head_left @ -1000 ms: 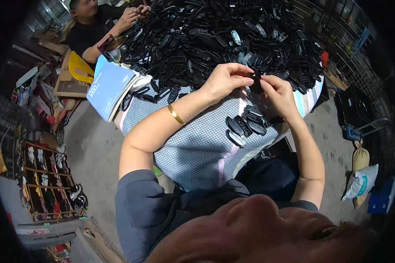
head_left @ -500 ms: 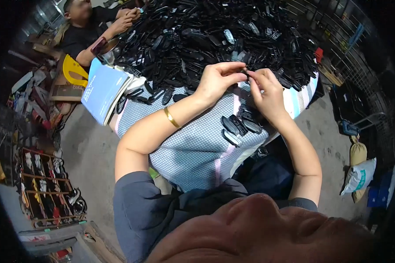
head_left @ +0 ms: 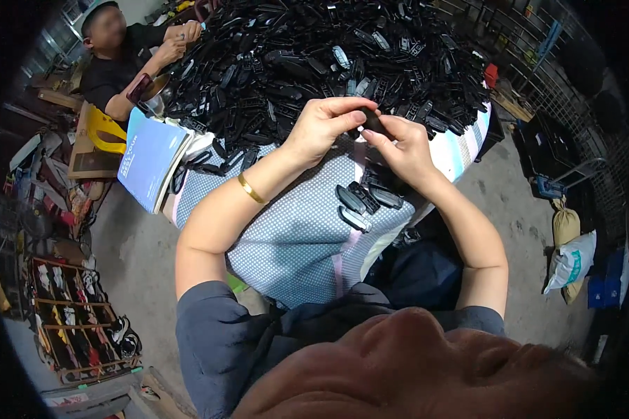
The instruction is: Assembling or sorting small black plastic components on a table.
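Note:
Between my two hands, over the near edge of a big heap, is a small dark plastic part (head_left: pixel 374 123). My left hand (head_left: pixel 321 129) pinches its left end between thumb and fingers. From the other side, the thumb and fingers of my right hand (head_left: pixel 407 145) grip it too. A small white spot shows beside the part at the fingertips. The heap of black plastic parts (head_left: pixel 272 77) rises just beyond my hands. A few loose black oval pieces (head_left: pixel 351 200) lie on the grey patterned cloth (head_left: pixel 286 230), below my right wrist.
A blue-covered book (head_left: pixel 149 162) lies at the table's left edge, by a yellow curved object (head_left: pixel 103 130). Across the heap at far left, a co-worker's hands (head_left: pixel 175 43) hold something small. On the right floor stand sacks (head_left: pixel 572 262) and a dark crate (head_left: pixel 548 150).
The whole view has shifted slightly. My hands have turned the dark part, so more of it shows between the fingers. The loose pieces on the cloth stay put.

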A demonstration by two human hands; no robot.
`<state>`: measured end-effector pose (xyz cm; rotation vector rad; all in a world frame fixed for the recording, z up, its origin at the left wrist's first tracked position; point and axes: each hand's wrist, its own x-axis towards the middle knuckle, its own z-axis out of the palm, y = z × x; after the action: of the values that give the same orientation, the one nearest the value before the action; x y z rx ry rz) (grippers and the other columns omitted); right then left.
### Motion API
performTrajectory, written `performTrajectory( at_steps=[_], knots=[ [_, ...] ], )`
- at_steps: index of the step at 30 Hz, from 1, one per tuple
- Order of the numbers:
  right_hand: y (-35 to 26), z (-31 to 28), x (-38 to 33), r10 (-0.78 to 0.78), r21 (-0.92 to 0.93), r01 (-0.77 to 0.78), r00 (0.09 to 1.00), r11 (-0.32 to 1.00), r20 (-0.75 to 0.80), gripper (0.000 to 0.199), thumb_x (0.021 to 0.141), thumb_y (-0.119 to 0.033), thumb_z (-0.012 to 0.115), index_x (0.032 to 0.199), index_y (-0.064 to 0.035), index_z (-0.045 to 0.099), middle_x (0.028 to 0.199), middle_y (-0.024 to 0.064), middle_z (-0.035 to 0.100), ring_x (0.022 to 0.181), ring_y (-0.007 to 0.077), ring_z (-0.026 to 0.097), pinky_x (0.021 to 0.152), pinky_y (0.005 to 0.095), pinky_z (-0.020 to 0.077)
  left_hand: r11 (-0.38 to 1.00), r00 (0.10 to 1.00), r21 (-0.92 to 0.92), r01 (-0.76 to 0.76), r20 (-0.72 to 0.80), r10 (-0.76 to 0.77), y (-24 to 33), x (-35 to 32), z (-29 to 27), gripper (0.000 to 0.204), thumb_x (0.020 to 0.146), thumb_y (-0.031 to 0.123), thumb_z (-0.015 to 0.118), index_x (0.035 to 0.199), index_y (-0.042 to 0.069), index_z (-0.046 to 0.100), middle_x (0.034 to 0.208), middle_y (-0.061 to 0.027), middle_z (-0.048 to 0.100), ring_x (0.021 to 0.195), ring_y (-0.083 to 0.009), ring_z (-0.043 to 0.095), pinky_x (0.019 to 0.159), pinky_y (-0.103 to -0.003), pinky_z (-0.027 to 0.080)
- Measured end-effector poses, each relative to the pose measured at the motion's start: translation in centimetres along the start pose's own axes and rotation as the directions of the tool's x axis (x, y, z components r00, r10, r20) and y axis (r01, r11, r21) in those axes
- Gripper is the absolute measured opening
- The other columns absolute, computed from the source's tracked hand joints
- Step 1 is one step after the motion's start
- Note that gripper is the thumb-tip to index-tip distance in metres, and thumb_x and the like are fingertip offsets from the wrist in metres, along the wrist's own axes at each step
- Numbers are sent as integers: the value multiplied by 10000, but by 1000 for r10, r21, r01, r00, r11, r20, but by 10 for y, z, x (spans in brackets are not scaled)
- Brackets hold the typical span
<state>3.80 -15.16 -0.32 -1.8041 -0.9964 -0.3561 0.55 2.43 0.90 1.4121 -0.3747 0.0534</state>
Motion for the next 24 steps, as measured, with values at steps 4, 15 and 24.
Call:
performTrajectory(
  at_steps=[4, 15, 24],
  knots=[
    [2, 4, -2, -38, -73, 37, 999, 997, -6, 250, 758, -170, 682, 881, 42, 632, 747, 153, 630, 632, 215, 616, 570, 303, 467, 1000, 1000, -11, -24, -16, 24, -7, -1, -2, 229, 861, 45, 543, 1070, -24, 606, 1035, -107, 626, 946, -175, 592, 860, -284, 464],
    [23, -29, 12, 250, -280, -78, 713, 957, 655, 311, 742, -271, 686, 889, 2, 657, 767, 135, 621, 656, 217, 581, 588, 331, 448, 642, 986, 761, -91, -20, 163, 28, 12, -23, 268, 783, 130, 649, 1029, 27, 632, 957, -95, 636, 915, -174, 580, 818, -278, 461],
    [18, 11, 25, 151, -435, -15, 948, 901, 280, 481, 687, -406, 713, 962, -31, 586, 791, 145, 640, 741, 320, 625, 649, 392, 491, -60, 974, 979, -197, 202, 101, 5, 4, -22, 378, 632, 108, 717, 991, 43, 616, 942, -73, 569, 937, -263, 491, 829, -365, 422]
  ],
)
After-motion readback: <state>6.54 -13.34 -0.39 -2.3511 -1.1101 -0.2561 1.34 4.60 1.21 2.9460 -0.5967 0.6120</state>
